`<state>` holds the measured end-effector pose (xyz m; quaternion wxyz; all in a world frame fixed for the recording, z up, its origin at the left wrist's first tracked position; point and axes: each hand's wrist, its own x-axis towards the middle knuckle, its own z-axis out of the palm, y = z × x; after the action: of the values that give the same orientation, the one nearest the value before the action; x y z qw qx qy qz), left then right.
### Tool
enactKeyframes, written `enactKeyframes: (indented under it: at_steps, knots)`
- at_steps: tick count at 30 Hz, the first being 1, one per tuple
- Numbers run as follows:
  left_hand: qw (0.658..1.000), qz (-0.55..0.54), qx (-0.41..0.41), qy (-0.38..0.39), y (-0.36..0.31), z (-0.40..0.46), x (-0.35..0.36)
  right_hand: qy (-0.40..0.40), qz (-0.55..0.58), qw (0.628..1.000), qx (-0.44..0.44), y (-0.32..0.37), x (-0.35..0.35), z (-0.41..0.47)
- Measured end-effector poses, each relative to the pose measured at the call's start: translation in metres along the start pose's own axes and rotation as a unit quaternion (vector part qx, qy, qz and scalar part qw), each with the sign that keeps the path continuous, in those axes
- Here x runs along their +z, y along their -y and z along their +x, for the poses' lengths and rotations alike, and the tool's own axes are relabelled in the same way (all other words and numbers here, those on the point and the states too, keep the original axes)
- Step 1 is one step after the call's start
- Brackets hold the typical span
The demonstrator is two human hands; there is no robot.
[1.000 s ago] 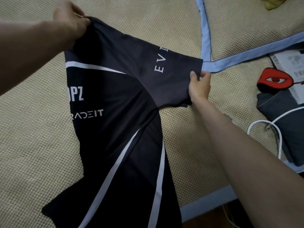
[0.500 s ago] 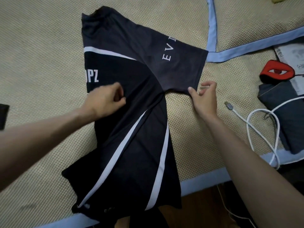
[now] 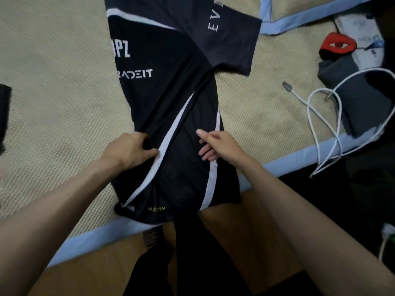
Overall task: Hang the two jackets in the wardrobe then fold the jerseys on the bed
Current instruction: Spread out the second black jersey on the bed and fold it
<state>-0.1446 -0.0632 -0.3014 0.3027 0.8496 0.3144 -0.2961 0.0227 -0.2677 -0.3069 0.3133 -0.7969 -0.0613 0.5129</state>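
A black jersey (image 3: 171,67) with white stripes and white lettering lies folded lengthwise on the bed's woven mat (image 3: 59,86), one sleeve spread to the right. Its hem reaches the bed's near edge. My left hand (image 3: 131,149) rests on the jersey's left folded edge near the lower part, fingers curled and pinching the fabric. My right hand (image 3: 215,146) lies on the right side of the lower part, thumb raised, fingers pressed flat against the cloth.
A white cable (image 3: 320,116) loops at the right over a folded grey garment (image 3: 359,97). A red-and-black item (image 3: 337,44) lies beyond it. A dark object (image 3: 4,112) shows at the left edge. The mat's blue border (image 3: 299,154) marks the bed edge.
Both hands left the shoulder and the sleeve and came down toward me to the jersey's lower half. The jersey now lies flatter and straighter on the mat.
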Motion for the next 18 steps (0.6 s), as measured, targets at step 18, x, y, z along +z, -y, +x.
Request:
enactKeyframes:
  at_steps: [18]
  knots:
    - [0.949,-0.171,0.236,-0.121,-0.124,-0.125,0.089,0.036,0.217,0.975,0.012,-0.015,0.020,-0.103]
